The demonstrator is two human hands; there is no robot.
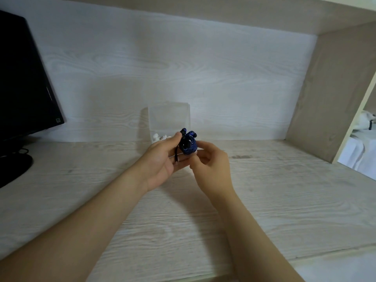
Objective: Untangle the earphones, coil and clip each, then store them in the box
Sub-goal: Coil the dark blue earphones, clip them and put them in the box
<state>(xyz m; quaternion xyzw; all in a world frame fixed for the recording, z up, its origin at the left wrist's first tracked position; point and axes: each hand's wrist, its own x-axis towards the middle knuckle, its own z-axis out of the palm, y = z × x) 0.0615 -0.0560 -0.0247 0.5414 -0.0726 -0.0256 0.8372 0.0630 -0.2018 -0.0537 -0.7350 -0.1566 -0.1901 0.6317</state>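
Note:
A coil of dark blue earphones [189,146] is held above the desk between both hands. My left hand [162,159] grips it from the left, thumb on top, with the black plug hanging down over the palm. My right hand [211,165] pinches the coil's right side with curled fingers. Behind them a clear plastic box [168,117] stands against the wall, and white earphones [159,137] lie inside it at the bottom. Whether a clip sits on the blue coil is hidden.
A black monitor [24,78] on its round base [12,167] with a cable stands at the left. The pale wood desk [264,200] runs to a side panel [329,98] on the right, with a shelf overhead.

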